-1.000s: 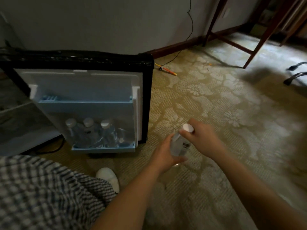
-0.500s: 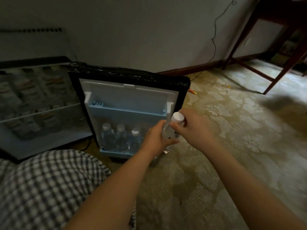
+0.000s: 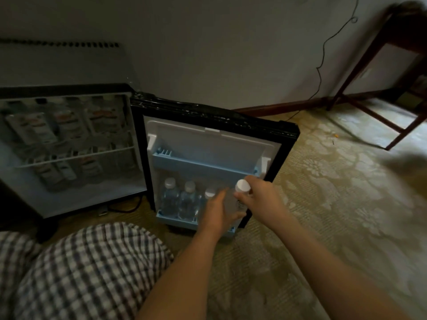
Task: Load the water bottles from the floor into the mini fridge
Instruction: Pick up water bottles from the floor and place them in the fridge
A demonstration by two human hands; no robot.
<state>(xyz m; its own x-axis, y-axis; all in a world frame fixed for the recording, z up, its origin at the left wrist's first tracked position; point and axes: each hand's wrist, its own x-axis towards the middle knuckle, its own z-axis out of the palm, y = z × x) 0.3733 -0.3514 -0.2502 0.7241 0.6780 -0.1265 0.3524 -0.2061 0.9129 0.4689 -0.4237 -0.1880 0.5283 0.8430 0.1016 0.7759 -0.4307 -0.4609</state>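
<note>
The mini fridge (image 3: 69, 204) stands open on the left, its door (image 3: 215, 144) swung wide toward me. Three clear water bottles with white caps (image 3: 189, 199) stand in the door's lower blue shelf (image 3: 175, 219). A fourth water bottle (image 3: 241, 192) with a white cap is held upright over the right end of that shelf. My right hand (image 3: 261, 202) grips its neck just under the cap. My left hand (image 3: 218, 211) holds its lower body from the left. The fridge cabinet holds several blurred bottles on two levels.
My knee in checked fabric (image 3: 87, 269) fills the lower left. Patterned carpet (image 3: 335, 204) spreads to the right. A wooden furniture frame (image 3: 379, 88) stands at the far right by the wall, with a thin cable (image 3: 321, 65) hanging down it.
Both hands carried the bottle from over the carpet leftward to the fridge door's lower shelf. My view swung left, bringing the fridge cabinet into sight.
</note>
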